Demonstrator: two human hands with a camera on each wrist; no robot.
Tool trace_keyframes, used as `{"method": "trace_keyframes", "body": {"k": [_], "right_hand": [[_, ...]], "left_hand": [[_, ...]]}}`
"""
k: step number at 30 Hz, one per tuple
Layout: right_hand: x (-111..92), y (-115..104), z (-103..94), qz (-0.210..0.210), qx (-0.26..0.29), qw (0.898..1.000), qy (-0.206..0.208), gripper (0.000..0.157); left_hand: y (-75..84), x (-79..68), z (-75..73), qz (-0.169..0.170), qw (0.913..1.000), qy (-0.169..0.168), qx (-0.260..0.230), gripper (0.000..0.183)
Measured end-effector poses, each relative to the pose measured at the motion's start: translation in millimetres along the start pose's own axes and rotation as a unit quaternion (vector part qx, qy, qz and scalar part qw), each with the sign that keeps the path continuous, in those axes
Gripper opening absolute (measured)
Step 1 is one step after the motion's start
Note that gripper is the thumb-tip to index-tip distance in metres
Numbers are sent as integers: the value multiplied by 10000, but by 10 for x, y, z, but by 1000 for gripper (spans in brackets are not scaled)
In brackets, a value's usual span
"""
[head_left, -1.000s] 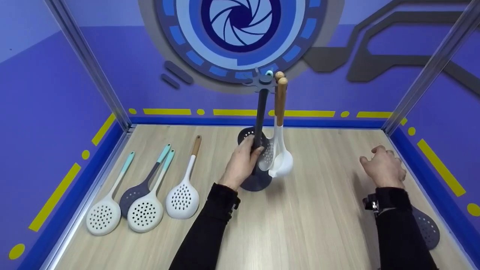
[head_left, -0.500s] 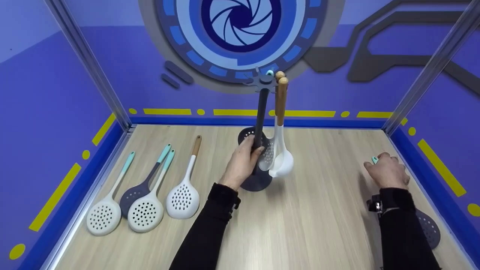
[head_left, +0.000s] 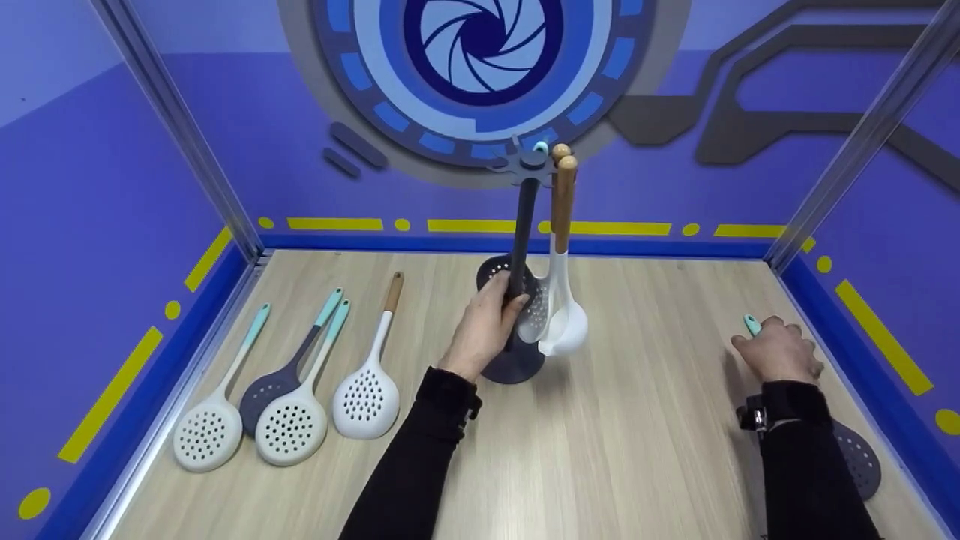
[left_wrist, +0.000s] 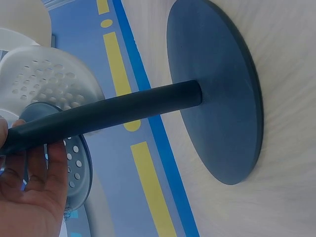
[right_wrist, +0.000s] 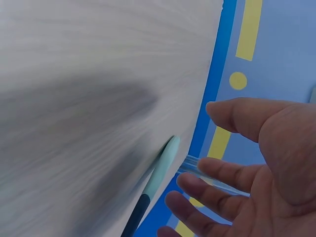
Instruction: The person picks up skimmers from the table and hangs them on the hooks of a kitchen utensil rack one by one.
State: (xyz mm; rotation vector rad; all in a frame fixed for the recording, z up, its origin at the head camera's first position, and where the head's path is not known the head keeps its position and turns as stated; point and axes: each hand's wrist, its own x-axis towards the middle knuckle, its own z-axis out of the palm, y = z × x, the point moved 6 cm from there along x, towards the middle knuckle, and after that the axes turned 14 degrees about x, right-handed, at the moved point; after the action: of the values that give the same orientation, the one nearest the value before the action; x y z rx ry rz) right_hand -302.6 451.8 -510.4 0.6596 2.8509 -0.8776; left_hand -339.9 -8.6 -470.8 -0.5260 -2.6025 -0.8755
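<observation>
My left hand [head_left: 481,324] grips the dark pole of an upright utensil stand [head_left: 526,217], fingers and thumb round it in the left wrist view. From the stand hang a white ladle [head_left: 568,328] with a wooden handle, a pale perforated utensil [left_wrist: 44,74] and a dark skimmer [left_wrist: 78,170], partly hidden. Over at the right, my right hand [head_left: 780,351] hovers above a dark skimmer [head_left: 859,459] lying on the table. Its mint handle [right_wrist: 167,155] shows in the right wrist view, apart from the spread fingers. My forearm hides the skimmer's middle.
Several skimmers lie at the left: a pale one [head_left: 208,433], a dark one [head_left: 262,394], another pale one with a mint handle [head_left: 291,427], and a white one with a wooden handle [head_left: 366,401]. Blue panels and metal posts [head_left: 855,135] border the wooden table [head_left: 637,450].
My right hand has drawn slightly back and to the right, so the mint handle's end shows beyond it. The left hand and stand stay put.
</observation>
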Motion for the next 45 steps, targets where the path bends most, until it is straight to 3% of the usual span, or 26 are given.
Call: {"method": "trace_keyframes", "body": {"k": [12, 27, 35, 45], "right_hand": [[27, 136, 33, 369, -143, 9992, -108, 75], [19, 280, 70, 329, -92, 9994, -14, 55], [52, 319, 66, 544, -375, 9978, 94, 41], [97, 346, 61, 501, -546, 9970, 204, 32]], "left_hand": [[6, -20, -10, 81, 10000, 44, 15, 28], [-1, -12, -8, 120, 9999, 100, 36, 29], [-8, -4, -4, 105, 9999, 92, 14, 29], [-7, -7, 1, 1, 9999, 45, 144, 32]]}}
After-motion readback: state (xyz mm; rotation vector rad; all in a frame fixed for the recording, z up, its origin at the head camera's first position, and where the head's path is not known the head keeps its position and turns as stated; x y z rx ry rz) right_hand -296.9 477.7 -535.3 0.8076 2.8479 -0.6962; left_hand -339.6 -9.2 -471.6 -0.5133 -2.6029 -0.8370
